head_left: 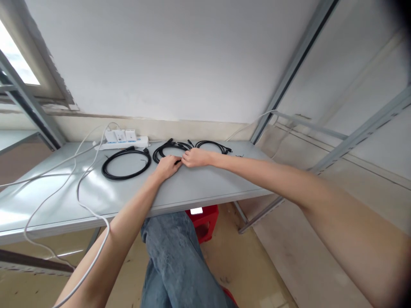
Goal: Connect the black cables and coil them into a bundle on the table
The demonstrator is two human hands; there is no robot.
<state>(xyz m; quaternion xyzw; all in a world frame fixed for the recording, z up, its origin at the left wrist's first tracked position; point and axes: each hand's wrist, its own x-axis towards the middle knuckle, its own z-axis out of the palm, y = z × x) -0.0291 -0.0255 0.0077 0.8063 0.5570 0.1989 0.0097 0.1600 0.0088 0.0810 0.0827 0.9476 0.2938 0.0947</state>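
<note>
Left hand: the person's left hand [168,167] lies at the near edge of the middle coil, fingers bent and close together, a small black part at the fingertips; whether they pinch it, I cannot tell.
Right hand: the person's right hand [196,157] is just beside the left, fingers curled inward, fingertips near the left hand's; what they pinch, if anything, is hidden.
Middle coil: a round coil of black cable [156,154] lies flat behind the hands, partly covered by them.
Left coil: a separate ring of black cable [122,177], its connector ends at the far side.
Right coil: another black cable ring [208,142], beyond the right hand, partly hidden.
Tabletop: a smooth pale-grey table [205,184] carries all three coils.
Far left: a white rectangular power strip [141,142] holding white block-shaped adapters [120,136]; thin white cables [78,192] run nearer, one crossing before the left forearm.
Below: a red plastic stool [209,224], right of the blue denim trousers [173,252].
</note>
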